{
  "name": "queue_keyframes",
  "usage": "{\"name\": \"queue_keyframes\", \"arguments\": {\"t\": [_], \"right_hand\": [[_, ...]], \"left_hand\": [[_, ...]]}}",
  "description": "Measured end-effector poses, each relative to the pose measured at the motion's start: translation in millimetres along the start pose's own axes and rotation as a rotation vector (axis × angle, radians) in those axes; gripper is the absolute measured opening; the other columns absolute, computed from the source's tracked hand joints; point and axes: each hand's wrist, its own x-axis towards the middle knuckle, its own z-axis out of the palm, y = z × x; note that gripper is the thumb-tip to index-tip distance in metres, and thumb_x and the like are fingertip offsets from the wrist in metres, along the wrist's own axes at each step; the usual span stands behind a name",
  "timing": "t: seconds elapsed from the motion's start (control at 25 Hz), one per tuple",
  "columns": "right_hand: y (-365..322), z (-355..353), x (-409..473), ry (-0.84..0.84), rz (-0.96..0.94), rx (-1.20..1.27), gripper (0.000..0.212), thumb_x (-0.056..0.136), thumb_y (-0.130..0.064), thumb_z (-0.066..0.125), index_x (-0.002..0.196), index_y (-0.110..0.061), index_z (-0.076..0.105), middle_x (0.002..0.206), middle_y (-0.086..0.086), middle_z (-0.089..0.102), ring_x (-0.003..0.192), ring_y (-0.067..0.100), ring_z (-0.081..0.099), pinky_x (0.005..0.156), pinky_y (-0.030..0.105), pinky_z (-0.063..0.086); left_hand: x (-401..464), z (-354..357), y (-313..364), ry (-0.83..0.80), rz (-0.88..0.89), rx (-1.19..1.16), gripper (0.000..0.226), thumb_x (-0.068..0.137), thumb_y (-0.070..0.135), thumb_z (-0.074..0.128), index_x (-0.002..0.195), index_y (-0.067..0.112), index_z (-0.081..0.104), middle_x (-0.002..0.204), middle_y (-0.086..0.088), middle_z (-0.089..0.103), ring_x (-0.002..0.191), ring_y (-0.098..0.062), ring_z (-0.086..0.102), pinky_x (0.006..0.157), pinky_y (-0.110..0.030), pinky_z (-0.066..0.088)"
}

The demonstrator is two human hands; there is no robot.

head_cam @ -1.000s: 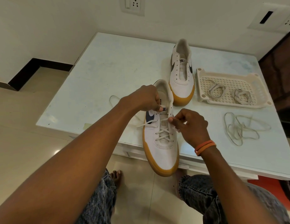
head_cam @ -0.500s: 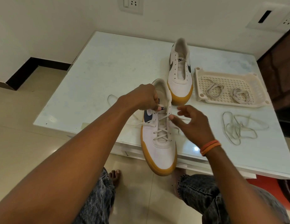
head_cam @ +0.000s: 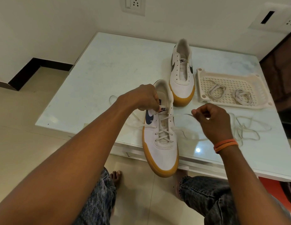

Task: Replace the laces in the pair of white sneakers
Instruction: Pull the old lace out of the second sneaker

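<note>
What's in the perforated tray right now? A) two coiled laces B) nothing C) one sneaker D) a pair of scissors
A: the tray right of the far sneaker holds two coiled laces, lying apart on its grid floor.

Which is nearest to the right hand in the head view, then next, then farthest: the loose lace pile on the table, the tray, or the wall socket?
From the right hand:
1. Loose lace pile, on the table just to the hand's right.
2. Tray, beyond the hand toward the table's far right.
3. Wall socket, up on the wall behind the table.
</note>
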Motion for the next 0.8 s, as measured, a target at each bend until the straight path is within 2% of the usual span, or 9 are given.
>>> {"name": "queue_keyframes", "arguments": {"t": [0.04,0.12,0.2,0.32,0.44,0.56,0.6,0.72,0.8], "right_hand": [[-4,6,-4,-0.03,-0.016,0.008,0.025,0.085,-0.035,0.07,0.082,-0.011,0.065,0.077,-0.002,0.066,0.074,0.011,0.062,0.068,0.015,0.044],[-11,22,-13,-0.116,-0.041,0.053,0.031,0.082,-0.044,0.071,0.085,-0.013,0.065,0.078,-0.003,0.066,0.073,0.007,0.06,0.067,0.014,0.045],[-16,35,-18,-0.17,-0.12,-0.016,0.027,0.081,-0.04,0.073,0.078,-0.015,0.064,0.072,-0.004,0.063,0.066,0.007,0.056,0.063,0.008,0.039],[-17,39,-19,-0.195,-0.119,-0.008,0.024,0.082,-0.029,0.074,0.069,-0.014,0.062,0.065,-0.003,0.06,0.062,0.008,0.054,0.06,0.007,0.038],[-17,33,-15,-0.246,0.006,0.129,0.025,0.083,-0.023,0.074,0.07,-0.004,0.063,0.069,0.006,0.067,0.071,0.022,0.065,0.071,0.03,0.053],[-17,17,-7,-0.295,0.291,0.499,0.017,0.086,-0.008,0.068,0.072,-0.003,0.058,0.09,0.021,0.072,0.088,0.026,0.071,0.085,0.038,0.053],[-14,9,-3,-0.303,0.353,0.532,0.016,0.086,-0.007,0.067,0.072,-0.005,0.058,0.094,0.022,0.072,0.091,0.027,0.071,0.088,0.041,0.052],[6,-10,12,-0.136,0.4,0.42,0.016,0.085,-0.015,0.07,0.075,-0.005,0.062,0.085,0.015,0.073,0.084,0.026,0.069,0.088,0.046,0.051],[19,-18,17,0.016,0.35,0.188,0.021,0.084,-0.023,0.071,0.077,-0.004,0.065,0.083,0.01,0.071,0.086,0.028,0.067,0.084,0.042,0.052]], "left_hand": [[0,1,1,0.003,-0.011,0.012,0.024,0.081,0.024,0.076,0.102,0.011,0.074,0.1,-0.01,0.071,0.066,-0.015,0.057,0.057,-0.024,0.049],[-2,6,4,-0.01,-0.045,0.044,0.031,0.081,0.032,0.076,0.103,0.012,0.069,0.099,-0.008,0.069,0.069,-0.018,0.064,0.06,-0.027,0.057],[-5,14,9,-0.039,-0.086,0.078,0.046,0.076,0.039,0.08,0.108,0.013,0.06,0.099,-0.007,0.066,0.075,-0.02,0.07,0.066,-0.031,0.061],[-6,18,11,-0.034,-0.101,0.08,0.052,0.075,0.025,0.083,0.118,0.01,0.058,0.105,-0.009,0.066,0.079,-0.021,0.071,0.068,-0.034,0.062],[-8,13,12,-0.077,-0.136,0.006,0.048,0.077,0.008,0.078,0.121,0.006,0.059,0.1,-0.014,0.069,0.078,-0.023,0.073,0.074,-0.037,0.061],[-10,13,13,-0.088,-0.158,-0.031,0.05,0.077,0.0,0.072,0.124,0.004,0.056,0.097,-0.018,0.07,0.071,-0.024,0.074,0.076,-0.039,0.061],[-10,13,12,-0.082,-0.156,-0.023,0.051,0.077,0.001,0.073,0.124,0.004,0.056,0.097,-0.018,0.071,0.071,-0.023,0.074,0.076,-0.038,0.061],[-10,14,12,-0.07,-0.12,0.054,0.05,0.078,0.015,0.077,0.124,0.008,0.058,0.096,-0.013,0.073,0.079,-0.019,0.073,0.075,-0.033,0.06],[-10,14,11,-0.057,-0.071,0.158,0.049,0.08,0.025,0.077,0.124,0.01,0.059,0.106,-0.009,0.071,0.088,-0.017,0.066,0.071,-0.027,0.055]]}}
